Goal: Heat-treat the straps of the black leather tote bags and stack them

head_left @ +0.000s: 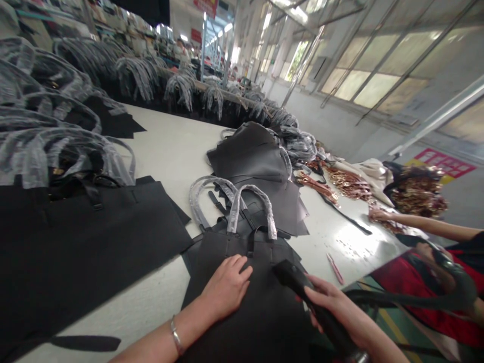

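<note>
A black leather handbag (pixel 249 312) lies flat on the white table (pixel 170 146) in front of me, its two handles (pixel 251 206) wrapped in clear plastic and pointing away. My left hand (pixel 227 287) rests palm down on the bag's upper face, fingers together and lying flat. My right hand (pixel 333 305) is wrapped round a black tool with a thick barrel (pixel 293 277), its tip over the bag's right side. A dark hose (pixel 416 297) runs off from the tool to the right.
Stacks of black bags (pixel 75 237) with wrapped handles fill the left. More black pieces (pixel 257 161) lie ahead. Another person's arm (pixel 423 224) reaches in at right near piles of gold hardware (pixel 348 184). A pink pen-like item (pixel 335 268) lies by the table edge.
</note>
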A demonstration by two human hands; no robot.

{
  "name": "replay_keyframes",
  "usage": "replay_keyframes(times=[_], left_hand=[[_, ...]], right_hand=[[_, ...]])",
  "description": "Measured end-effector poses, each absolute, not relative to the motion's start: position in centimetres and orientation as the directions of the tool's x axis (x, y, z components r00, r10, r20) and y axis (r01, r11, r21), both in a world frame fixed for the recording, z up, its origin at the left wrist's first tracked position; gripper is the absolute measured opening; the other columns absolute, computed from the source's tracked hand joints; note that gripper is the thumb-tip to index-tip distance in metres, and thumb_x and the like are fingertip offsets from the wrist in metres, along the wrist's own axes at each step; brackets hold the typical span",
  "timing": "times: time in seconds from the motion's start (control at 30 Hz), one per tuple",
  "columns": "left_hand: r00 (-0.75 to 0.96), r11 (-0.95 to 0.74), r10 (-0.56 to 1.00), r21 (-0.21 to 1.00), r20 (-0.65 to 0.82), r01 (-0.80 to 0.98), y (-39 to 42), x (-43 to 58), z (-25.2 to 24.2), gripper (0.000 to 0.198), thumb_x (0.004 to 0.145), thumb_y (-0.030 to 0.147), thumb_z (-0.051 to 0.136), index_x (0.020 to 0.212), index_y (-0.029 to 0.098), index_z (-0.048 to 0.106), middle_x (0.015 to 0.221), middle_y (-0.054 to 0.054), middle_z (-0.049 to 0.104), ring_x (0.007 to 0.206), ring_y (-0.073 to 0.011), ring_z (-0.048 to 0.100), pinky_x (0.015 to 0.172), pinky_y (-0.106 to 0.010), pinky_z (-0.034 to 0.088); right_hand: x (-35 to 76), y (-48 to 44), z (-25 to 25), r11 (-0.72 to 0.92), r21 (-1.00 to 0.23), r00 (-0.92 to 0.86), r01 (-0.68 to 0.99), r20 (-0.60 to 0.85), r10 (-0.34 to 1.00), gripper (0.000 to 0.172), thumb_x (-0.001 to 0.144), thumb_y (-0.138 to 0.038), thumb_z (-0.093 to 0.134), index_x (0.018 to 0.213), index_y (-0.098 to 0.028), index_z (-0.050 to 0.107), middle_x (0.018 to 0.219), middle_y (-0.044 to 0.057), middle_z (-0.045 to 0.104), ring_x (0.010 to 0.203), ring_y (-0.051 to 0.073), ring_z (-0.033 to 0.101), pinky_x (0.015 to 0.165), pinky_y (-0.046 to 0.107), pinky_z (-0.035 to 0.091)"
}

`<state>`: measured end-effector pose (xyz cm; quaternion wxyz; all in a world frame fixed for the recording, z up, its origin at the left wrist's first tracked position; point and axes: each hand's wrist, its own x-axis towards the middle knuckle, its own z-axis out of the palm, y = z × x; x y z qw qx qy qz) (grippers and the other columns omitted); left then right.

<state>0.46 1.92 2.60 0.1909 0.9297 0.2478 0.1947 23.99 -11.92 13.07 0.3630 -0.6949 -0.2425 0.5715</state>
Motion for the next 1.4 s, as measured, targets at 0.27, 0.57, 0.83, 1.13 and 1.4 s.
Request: replay_keyframes(times=[0.27, 0.57, 0.83, 1.13, 1.4], left_hand=[[0.797, -0.81, 0.529, 0.453, 0.292, 0.372, 1.9, 0.5, 2.2, 0.025, 0.088, 0.022, 0.053, 0.113, 0.021, 0.058, 0.124, -0.01, 0.055, 0.12, -0.0261, 0.046, 0.103, -0.045, 0.039], [0.815, -0.825, 0.494, 0.458, 0.301, 0.331, 1.7, 0.1, 2.5, 0.021, 0.089, 0.022, 0.049, 0.108, 0.018, 0.058, 0.109, -0.01, 0.059, 0.106, -0.0242, 0.052, 0.095, -0.041, 0.043], [0.843, -0.859, 0.447, 0.409, 0.3, 0.31, 1.8, 0.2, 2.1, 0.021, 0.092, 0.02, 0.043, 0.104, 0.017, 0.06, 0.097, -0.009, 0.061, 0.096, -0.022, 0.054, 0.089, -0.037, 0.043], [0.878, -0.901, 0.378, 0.337, 0.294, 0.274, 1.9, -0.3, 1.7, 0.015, 0.088, 0.024, 0.047, 0.09, 0.016, 0.06, 0.086, -0.007, 0.062, 0.083, -0.0212, 0.053, 0.076, -0.036, 0.042], [0.869, -0.914, 0.363, 0.313, 0.337, 0.26, 1.7, -0.5, 1.1, 0.011, 0.085, 0.024, 0.051, 0.088, 0.017, 0.059, 0.088, -0.006, 0.063, 0.082, -0.0195, 0.055, 0.077, -0.034, 0.044]], right_hand=[[22.4, -7.8, 11.6, -0.554, -0.833, 0.296, -0.014, -0.532, 0.793, 0.059, 0.079, -0.045, 0.069, 0.128, -0.018, 0.049, 0.065, -0.002, 0.063, 0.043, 0.011, 0.058, 0.039, 0.019, 0.046], [20.9, -8.5, 13.3, -0.511, -0.857, 0.251, 0.07, -0.481, 0.84, 0.071, 0.082, -0.046, 0.067, 0.141, -0.019, 0.039, 0.06, -0.003, 0.063, 0.046, 0.013, 0.059, 0.043, 0.021, 0.047], [18.4, -3.9, 11.9, -0.593, -0.8, 0.127, 0.088, -0.582, 0.803, 0.059, 0.082, -0.039, 0.066, 0.134, -0.021, 0.047, 0.076, -0.001, 0.065, 0.045, 0.011, 0.061, 0.039, 0.019, 0.046], [19.7, -4.2, 12.8, -0.694, -0.714, 0.075, 0.092, -0.69, 0.72, 0.063, 0.078, -0.043, 0.069, 0.133, -0.02, 0.047, 0.082, 0.003, 0.068, 0.045, 0.01, 0.061, 0.039, 0.019, 0.046], [18.6, -2.0, 12.7, -0.444, -0.875, 0.235, 0.192, -0.399, 0.886, 0.069, 0.079, -0.046, 0.068, 0.137, -0.017, 0.043, 0.056, -0.006, 0.058, 0.046, 0.012, 0.057, 0.044, 0.021, 0.045]])
